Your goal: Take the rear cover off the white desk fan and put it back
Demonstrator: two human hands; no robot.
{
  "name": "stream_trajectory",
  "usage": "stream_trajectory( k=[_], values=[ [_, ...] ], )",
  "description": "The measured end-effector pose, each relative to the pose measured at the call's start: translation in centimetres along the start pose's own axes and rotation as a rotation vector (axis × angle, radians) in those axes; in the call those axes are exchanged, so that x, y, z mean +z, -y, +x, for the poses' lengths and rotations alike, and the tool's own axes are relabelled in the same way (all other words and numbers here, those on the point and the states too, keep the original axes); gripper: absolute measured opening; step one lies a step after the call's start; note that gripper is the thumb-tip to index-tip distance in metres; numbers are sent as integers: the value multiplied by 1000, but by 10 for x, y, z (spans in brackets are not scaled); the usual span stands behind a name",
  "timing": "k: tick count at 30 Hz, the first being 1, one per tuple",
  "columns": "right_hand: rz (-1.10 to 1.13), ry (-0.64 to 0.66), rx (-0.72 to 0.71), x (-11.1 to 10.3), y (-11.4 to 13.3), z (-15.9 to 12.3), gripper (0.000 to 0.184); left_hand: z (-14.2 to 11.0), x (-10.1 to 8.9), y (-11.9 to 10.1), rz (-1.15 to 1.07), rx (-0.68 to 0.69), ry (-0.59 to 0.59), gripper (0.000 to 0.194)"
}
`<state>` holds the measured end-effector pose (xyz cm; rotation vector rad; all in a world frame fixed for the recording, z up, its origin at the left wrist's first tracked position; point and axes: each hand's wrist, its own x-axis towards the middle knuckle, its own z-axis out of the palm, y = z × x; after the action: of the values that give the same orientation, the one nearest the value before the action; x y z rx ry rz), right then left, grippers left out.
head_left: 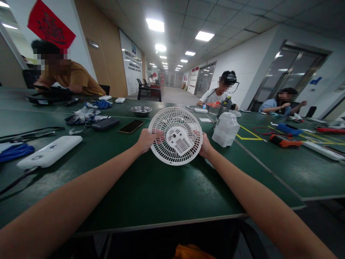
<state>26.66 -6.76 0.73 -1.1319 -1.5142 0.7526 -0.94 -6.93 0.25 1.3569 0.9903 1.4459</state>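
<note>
While gripping the white fan grille (179, 141) by opposite edges with left hand (146, 140) and right hand (206, 145), holds it over the green table (161, 201), with a white housing (226, 130) to the grille's right and a phone (131, 126) and metal bowl (141, 110) to its left.

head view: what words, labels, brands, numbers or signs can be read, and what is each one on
"6" on the label of the white oblong device at the left; it could be a 9 seen upside down.
Too blurred or small to read:
black brushwork on the red paper
lettering on the white wall panel
print on the red-edged notice board
No brand is legible.
</note>
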Motion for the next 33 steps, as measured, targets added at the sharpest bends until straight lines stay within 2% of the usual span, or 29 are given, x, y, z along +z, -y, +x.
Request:
stream_trajectory(
  k=[1, 2, 4, 6, 10, 13, 15, 18, 20, 22, 24, 26, 29, 33],
  values=[
    [-96, -102, 59, -10, -4, 5, 68, 0, 0, 1, 4, -1, -5, 31],
    [-237, -162, 57, -20, -7, 9, 76, 1, 0, 2, 8, -5, -13, 31],
    [-514, -193, -35, -41, -11, 13, 84, 2, 0, 4, 13, -20, -33, 28],
    [-693, -202, -56, -55, -15, 14, 83, 4, -2, 7, 4, -43, -48, 27],
    [-824, -194, 40, -61, -21, 15, 75, 8, -9, 13, -21, -88, -50, 30],
    [-840, -212, -44, -61, -17, 19, 61, 12, -15, 16, -26, -100, -40, 31],
    [-855, -311, -164, -66, -9, 21, 51, 14, -18, 18, -38, -111, -22, 30],
    [-899, -588, -311, -85, 4, 21, 49, 17, -22, 20, -34, -136, 18, 27],
    [-913, -759, -298, -100, 8, 20, 56, 18, -26, 20, -10, -157, 49, 25],
    [-897, -844, -191, -113, 3, 20, 65, 20, -29, 21, 21, -178, 76, 26],
    [-841, -818, -40, -122, -7, 22, 73, 22, -33, 23, 49, -189, 89, 26],
    [-759, -728, 78, -127, -21, 25, 82, 24, -35, 26, 68, -188, 88, 25],
    [-664, -628, 200, -130, -39, 29, 93, 25, -36, 28, 73, -183, 89, 23],
    [-623, -579, 304, -133, -51, 31, 91, 22, -33, 25, 56, -181, 90, 20]
  ],
)
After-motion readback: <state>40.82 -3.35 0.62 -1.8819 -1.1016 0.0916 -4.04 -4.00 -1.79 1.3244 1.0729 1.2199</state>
